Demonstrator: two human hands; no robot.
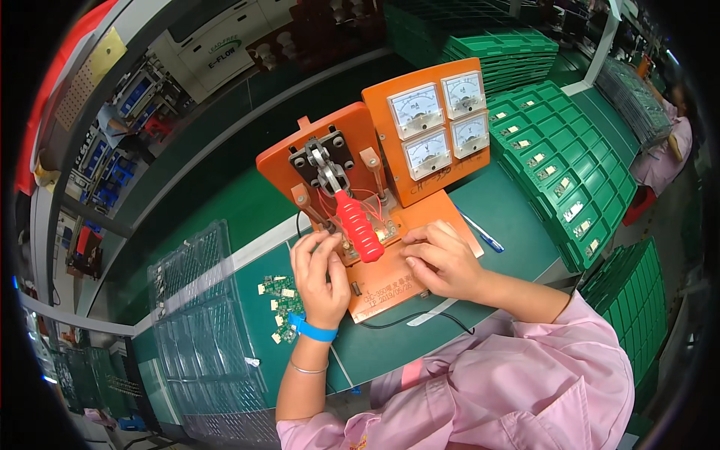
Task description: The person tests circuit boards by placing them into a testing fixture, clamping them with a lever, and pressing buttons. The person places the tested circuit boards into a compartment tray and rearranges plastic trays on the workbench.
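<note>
An orange test fixture (442, 214) stands on the green bench, with a metal toggle clamp (327, 166) whose red handle (358, 226) points down toward me. Beneath the handle, parts of the fixture bed and thin red wires show. My left hand (319, 276), a blue wrist strap (312, 328) on its wrist, has its fingers bent at the bed's left edge. On the other side, my right hand (444, 261) rests over the orange base, fingers curled and thumb close to them. Whatever either hand's fingertips hold is hidden or too small to name.
A panel with several analog meters (417, 111) rises behind the fixture. Small green circuit boards (282, 304) lie left of my left wrist. Clear plastic trays (196, 330) sit farther left. At right are a blue pen (480, 230) and a green compartment tray (600, 161) holding small boards.
</note>
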